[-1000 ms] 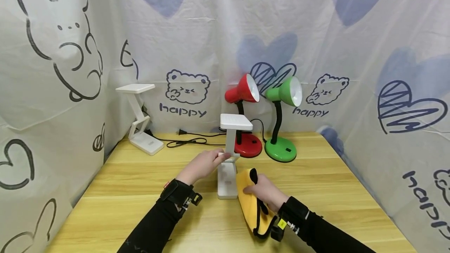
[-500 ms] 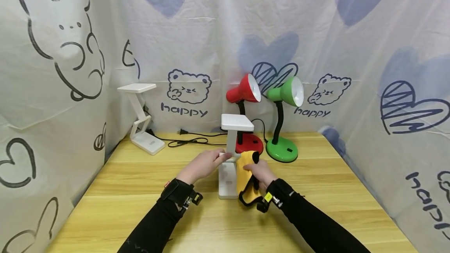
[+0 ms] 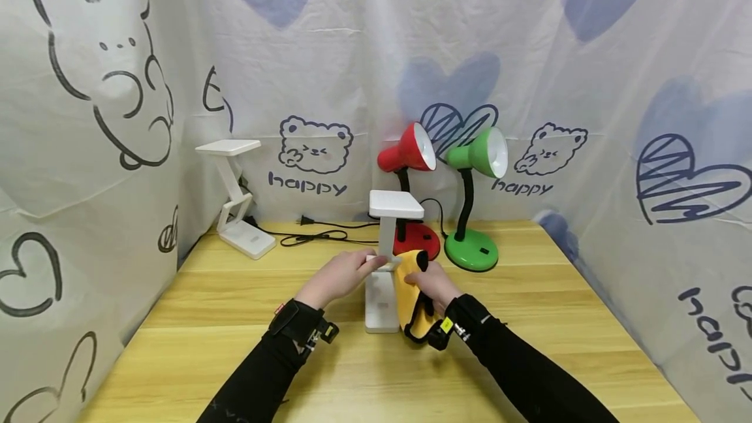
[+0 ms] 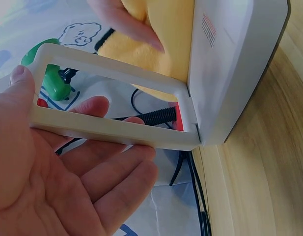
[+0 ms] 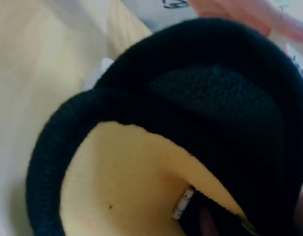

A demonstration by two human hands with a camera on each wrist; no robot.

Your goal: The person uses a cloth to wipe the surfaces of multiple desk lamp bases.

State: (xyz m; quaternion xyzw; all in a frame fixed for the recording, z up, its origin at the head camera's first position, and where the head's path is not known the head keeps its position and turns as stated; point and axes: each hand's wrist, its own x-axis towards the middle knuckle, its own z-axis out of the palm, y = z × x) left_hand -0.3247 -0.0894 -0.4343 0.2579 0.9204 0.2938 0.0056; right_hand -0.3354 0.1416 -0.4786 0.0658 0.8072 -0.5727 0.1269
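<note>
A white folding desk lamp [image 3: 381,309] stands upright mid-table. My left hand [image 3: 337,277] grips its hinged lower arm, with the thumb at the frame's upper end and the fingers beneath, as the left wrist view shows on the frame [image 4: 117,132]. Pinched in my right hand [image 3: 437,286] is a yellow cloth [image 3: 408,289] with black edging, bunched along the lamp's right side. In the left wrist view the cloth [image 4: 173,44] lies against the lamp's base [image 4: 225,64]. Folds of cloth [image 5: 117,162] fill the right wrist view and hide most of the right fingers.
Behind the lamp are a red lamp [image 3: 418,243] and a green lamp [image 3: 470,252] on round bases. Another white folding lamp [image 3: 247,239] stands back left. A black cord [image 3: 317,236] with a plug lies along the back of the wooden table [image 3: 529,318], before a printed curtain.
My right hand has moved up and left with the cloth, bringing it against the lamp, then shifted only slightly. The left hand keeps its hold on the lamp arm.
</note>
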